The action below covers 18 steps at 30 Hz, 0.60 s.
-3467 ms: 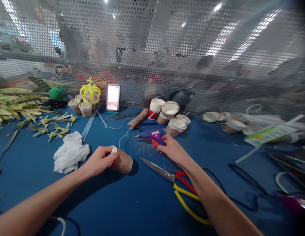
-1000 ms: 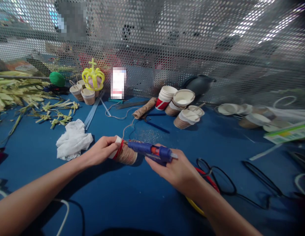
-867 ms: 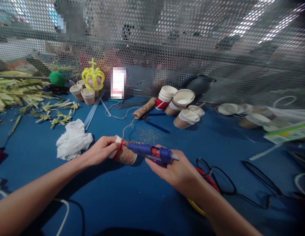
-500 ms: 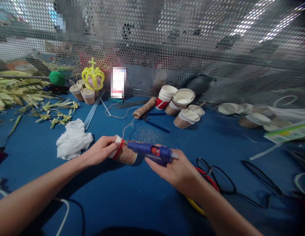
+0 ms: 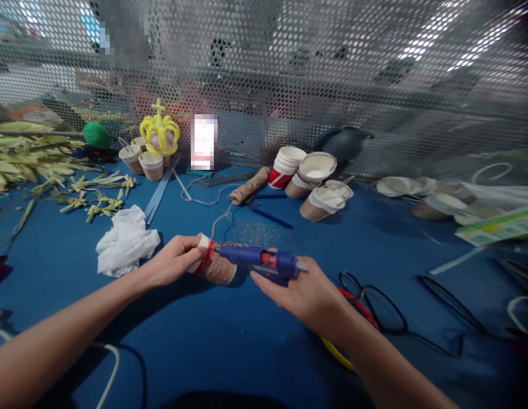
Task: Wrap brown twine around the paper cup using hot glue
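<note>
My left hand (image 5: pixel 178 259) is closed on the white rim of a paper cup (image 5: pixel 219 268) that lies tilted on its side. Brown twine is wound around most of the cup, and a red band shows near the rim. My right hand (image 5: pixel 304 292) grips a blue hot glue gun (image 5: pixel 250 258), a clear glue stick poking out of its back. The nozzle meets the cup at the edge of the wound twine; whether it touches cannot be told. From there a loose strand of twine runs up to a twine roll (image 5: pixel 250 186) on the table.
Twine-wrapped cups (image 5: pixel 317 205) and a stack of paper cups (image 5: pixel 287 166) stand behind my right hand. A crumpled white cloth (image 5: pixel 126 241) lies left of the cup. Dried husks (image 5: pixel 12 156) and a yellow crown (image 5: pixel 160 133) are farther left. Black cables (image 5: pixel 383 312) loop at right. Perforated metal (image 5: pixel 264 85) closes the back.
Both hands, the cup and the glue gun hold nearly the same place. The whole view has shifted very slightly.
</note>
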Each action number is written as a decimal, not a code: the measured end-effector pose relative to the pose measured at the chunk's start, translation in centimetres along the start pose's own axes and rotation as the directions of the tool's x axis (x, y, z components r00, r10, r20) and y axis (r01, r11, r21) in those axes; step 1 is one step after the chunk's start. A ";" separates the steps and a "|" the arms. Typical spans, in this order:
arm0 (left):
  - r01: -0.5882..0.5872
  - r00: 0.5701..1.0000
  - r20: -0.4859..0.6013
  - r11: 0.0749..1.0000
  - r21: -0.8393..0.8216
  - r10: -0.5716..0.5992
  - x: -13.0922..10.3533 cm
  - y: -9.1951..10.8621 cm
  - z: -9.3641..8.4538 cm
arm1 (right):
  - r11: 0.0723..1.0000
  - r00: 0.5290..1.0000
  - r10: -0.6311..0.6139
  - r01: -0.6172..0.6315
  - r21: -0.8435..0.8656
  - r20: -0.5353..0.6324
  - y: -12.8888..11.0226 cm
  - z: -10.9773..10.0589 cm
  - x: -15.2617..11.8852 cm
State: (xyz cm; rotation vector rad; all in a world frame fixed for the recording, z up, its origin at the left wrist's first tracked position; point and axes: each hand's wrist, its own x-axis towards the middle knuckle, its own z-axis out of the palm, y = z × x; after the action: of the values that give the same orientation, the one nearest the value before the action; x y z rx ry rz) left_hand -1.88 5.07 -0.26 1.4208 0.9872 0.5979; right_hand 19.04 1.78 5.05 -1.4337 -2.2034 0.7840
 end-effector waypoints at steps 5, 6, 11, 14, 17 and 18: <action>0.015 1.000 -0.007 1.000 0.001 -0.015 0.0 -0.2 0.1 | 0.999 0.999 0.037 -0.038 -0.026 -0.029 0.9 0.5 0.4; 0.020 1.000 -0.009 1.000 0.009 -0.020 0.0 -0.2 0.1 | 0.999 0.999 0.034 -0.035 -0.032 -0.033 0.9 0.6 0.4; -0.004 1.000 -0.005 1.000 0.031 0.004 0.0 -0.4 -0.1 | 0.999 0.999 0.020 -0.019 -0.038 0.025 0.1 0.1 0.3; -0.014 1.000 0.003 1.000 0.011 0.014 0.1 -0.4 -0.1 | 0.999 0.999 0.024 -0.023 -0.039 0.029 -0.4 -0.2 0.1; -0.003 1.000 0.010 1.000 -0.005 0.003 0.1 -0.4 -0.1 | 1.000 1.000 0.010 -0.010 -0.014 0.006 -0.5 -0.2 -0.1; 0.000 1.000 0.011 1.000 -0.005 0.000 0.1 -0.4 0.0 | 1.000 1.000 0.000 0.000 0.003 -0.005 -0.4 -0.1 -0.1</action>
State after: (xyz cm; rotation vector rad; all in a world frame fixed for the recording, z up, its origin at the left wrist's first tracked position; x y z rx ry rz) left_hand -1.90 5.17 -0.63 1.4181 0.9766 0.5915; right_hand 18.84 1.55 5.36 -1.4331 -2.1974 0.7823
